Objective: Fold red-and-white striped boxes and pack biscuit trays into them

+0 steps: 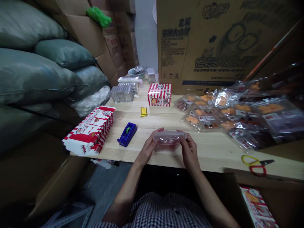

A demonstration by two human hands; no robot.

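Note:
Near the table's front edge, a clear plastic packet (169, 138) is stretched between my two hands. My left hand (149, 146) pinches its left end, and my right hand (189, 148) pinches its right end. What lies inside the packet is too blurred to tell. To the left of my hands stands a blue tape dispenser (127, 134) with a green roll. A small yellow sachet (143, 111) lies beyond them, and behind it sits a red-and-white striped box (159, 95).
Flattened striped cartons (91, 128) are stacked at the left edge. Clear packs with orange pieces (201, 115) pile up on the right, with scissors (257, 163) nearer the front. Clear plastic cases (122, 92) stand at the back left. A big cardboard box (175, 57) rises behind the table.

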